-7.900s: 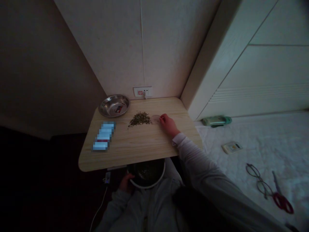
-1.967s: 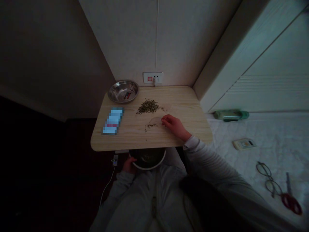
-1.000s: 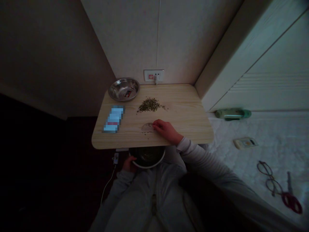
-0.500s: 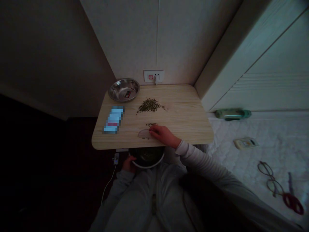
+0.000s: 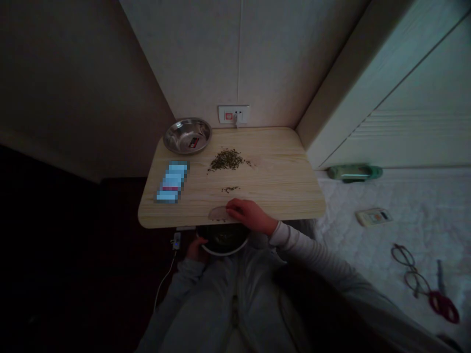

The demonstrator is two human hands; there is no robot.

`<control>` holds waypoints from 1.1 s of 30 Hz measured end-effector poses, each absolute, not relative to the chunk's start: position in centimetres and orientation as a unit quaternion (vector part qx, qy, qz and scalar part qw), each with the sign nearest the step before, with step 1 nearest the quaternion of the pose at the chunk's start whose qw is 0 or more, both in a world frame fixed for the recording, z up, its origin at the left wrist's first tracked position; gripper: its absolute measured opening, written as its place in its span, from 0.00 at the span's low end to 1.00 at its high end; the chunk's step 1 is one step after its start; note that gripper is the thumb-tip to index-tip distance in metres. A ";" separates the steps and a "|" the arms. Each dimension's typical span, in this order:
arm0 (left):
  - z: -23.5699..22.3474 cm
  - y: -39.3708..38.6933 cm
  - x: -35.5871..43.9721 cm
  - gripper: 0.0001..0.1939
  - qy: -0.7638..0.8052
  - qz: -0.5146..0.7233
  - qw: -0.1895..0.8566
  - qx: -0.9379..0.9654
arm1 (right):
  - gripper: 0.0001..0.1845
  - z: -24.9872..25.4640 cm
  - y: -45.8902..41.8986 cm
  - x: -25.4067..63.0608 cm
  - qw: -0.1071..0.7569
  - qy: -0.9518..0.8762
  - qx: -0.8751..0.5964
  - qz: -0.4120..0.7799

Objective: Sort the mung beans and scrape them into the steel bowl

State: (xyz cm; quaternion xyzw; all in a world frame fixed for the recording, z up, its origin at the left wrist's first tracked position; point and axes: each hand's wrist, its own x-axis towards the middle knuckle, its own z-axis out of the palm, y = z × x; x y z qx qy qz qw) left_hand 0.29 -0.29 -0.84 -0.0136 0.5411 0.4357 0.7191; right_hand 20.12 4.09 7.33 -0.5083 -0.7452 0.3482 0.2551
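My right hand [image 5: 252, 214] pinches a thin, pale, translucent scraper-like piece [image 5: 218, 214] with a curved edge, flat on the table near its front edge. A few dark bits lie along the piece's near side. Under that edge my left hand [image 5: 197, 250] grips the rim of a bowl [image 5: 224, 253], dark inside, held close against my body. Beyond the right hand is a thin line of small greenish grains [image 5: 230, 189]. Farther back a larger heap of the same grains [image 5: 227, 160] spreads over the wooden tabletop [image 5: 279, 176].
A steel bowl [image 5: 187, 137] stands at the table's back left, with a phone [image 5: 172, 181] in front. A wall socket [image 5: 233, 114] holds a plug. To the right, on a white quilted cover, lie a green bottle [image 5: 355, 172], a remote [image 5: 374, 217], glasses [image 5: 410, 269] and red-handled scissors [image 5: 444, 306].
My right hand has drawn the pale piece toward me to the table's front edge, bringing a few grains along. The left hand stays at the bowl.
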 end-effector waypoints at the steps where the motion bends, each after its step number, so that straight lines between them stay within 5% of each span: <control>1: -0.8 -0.3 0.3 0.10 0.544 0.425 0.724 -0.022 | 0.12 7.3 3.9 20.1 0.254 -0.746 -0.507 0.349; 13: 0.0 -0.1 0.5 0.08 0.570 0.403 0.716 -0.018 | 0.12 7.5 3.2 20.6 0.274 -0.740 -0.497 0.360; 21: -1.1 -0.3 0.1 0.10 0.555 0.424 0.716 0.006 | 0.12 6.8 7.0 23.7 0.376 -0.643 -0.614 0.261; 33: -1.2 -0.4 0.2 0.08 0.561 0.422 0.712 0.012 | 0.12 6.6 6.8 22.7 0.332 -0.678 -0.597 0.272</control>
